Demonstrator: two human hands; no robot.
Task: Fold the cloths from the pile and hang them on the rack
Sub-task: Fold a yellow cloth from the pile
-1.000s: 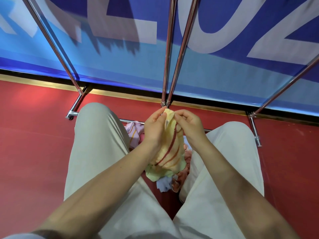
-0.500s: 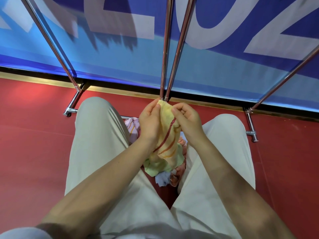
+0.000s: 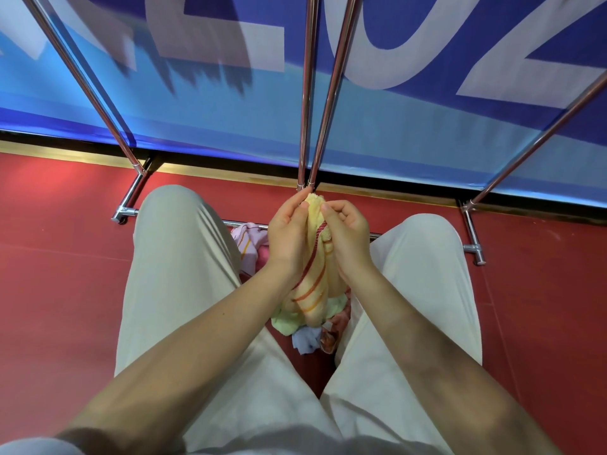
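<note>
A yellow cloth with red and orange stripes [image 3: 314,284] hangs bunched between my hands. My left hand [image 3: 287,234] pinches its top edge from the left, and my right hand [image 3: 348,239] pinches the same edge from the right. Under the cloth, between my knees, lies the pile of cloths [image 3: 312,336], with green, blue and reddish pieces showing; a pink striped cloth [image 3: 248,241] pokes out to the left. The chrome rack [image 3: 307,93] stands right in front of me, its two middle poles rising just beyond my fingertips.
My legs in cream trousers [image 3: 177,274] flank the pile. The rack's side poles [image 3: 85,77] slant up left and right, with feet [image 3: 474,251] on the red floor [image 3: 59,290]. A blue banner with white letters [image 3: 230,103] covers the wall behind.
Both hands have lifted the yellow cloth slightly toward the rack's middle poles and the cloth hangs more bunched between the palms. The view has tilted down a little.
</note>
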